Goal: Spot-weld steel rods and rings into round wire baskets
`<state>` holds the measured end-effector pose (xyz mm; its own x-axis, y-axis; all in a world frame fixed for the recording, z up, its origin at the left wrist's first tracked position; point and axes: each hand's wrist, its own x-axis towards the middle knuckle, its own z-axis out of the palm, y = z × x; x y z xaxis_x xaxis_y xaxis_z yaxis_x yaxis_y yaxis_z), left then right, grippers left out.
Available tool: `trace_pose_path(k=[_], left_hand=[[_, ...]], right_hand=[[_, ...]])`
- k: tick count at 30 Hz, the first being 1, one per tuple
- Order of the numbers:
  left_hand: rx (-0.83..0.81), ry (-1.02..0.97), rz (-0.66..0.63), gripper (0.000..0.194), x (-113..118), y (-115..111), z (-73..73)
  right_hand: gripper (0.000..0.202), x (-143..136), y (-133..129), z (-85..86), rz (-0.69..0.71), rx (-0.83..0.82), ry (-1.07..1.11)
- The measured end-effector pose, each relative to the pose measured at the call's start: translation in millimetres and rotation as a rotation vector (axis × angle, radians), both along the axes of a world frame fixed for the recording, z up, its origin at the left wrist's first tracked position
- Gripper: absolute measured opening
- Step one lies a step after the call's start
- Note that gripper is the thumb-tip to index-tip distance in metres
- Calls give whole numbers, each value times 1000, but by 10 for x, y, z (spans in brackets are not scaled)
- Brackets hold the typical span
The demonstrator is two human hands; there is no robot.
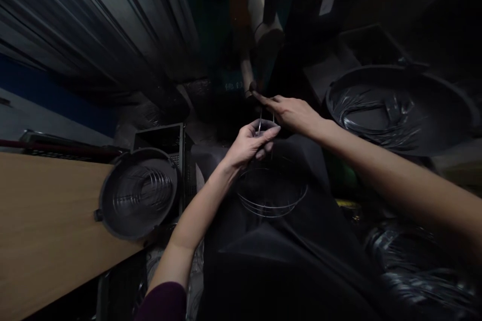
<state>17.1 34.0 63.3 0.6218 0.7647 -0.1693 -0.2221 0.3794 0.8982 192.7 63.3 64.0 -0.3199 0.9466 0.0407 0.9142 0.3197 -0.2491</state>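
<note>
The wire ring hangs over the dark cloth on the person's lap, its near arc low and its thin strands rising to the two hands; every place here is taken from that ring. The left hand, just above it, is pinched narrow on wire, with thumb and fingers closed around an upright strand. The right hand, above the ring and a little to its right, has its fingers stretched toward the tip of a pale machine rod beyond the ring; whether it grips a strand or merely touches one, I cannot tell. As for progress, the wire is already curved into rounds, and this piece appears to be in mid-handling, since it has not been put down. Whether its ends are joined is too dark to make out. Well to the left of the ring, a round tub contains curved wire loops, apparently shaped likewise. To the ring's right and farther off, a larger tub holds a tangle of wires, and more wire lies nearer on that side; how much of this remains to be worked is unclear.
</note>
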Motion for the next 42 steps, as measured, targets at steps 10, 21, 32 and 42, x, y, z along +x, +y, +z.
trace_pose_path(k=[10, 21, 32, 42], left_hand=[[-99, -142, -110, 24, 10, 279, -242], [583, 394, -90, 47, -798, -689, -434], [1156, 752, 93, 74, -591, -606, -958], [1103, 483, 447, 57, -319, 157, -858]], right_hand=[[45, -345, -1062, -206, -211, -730, 941], [36, -311, -1077, 17, -450, -517, 953], [38, -500, -965, -98, -526, -420, 1093], [44, -292, -33, -42, -445, -432, 1325]])
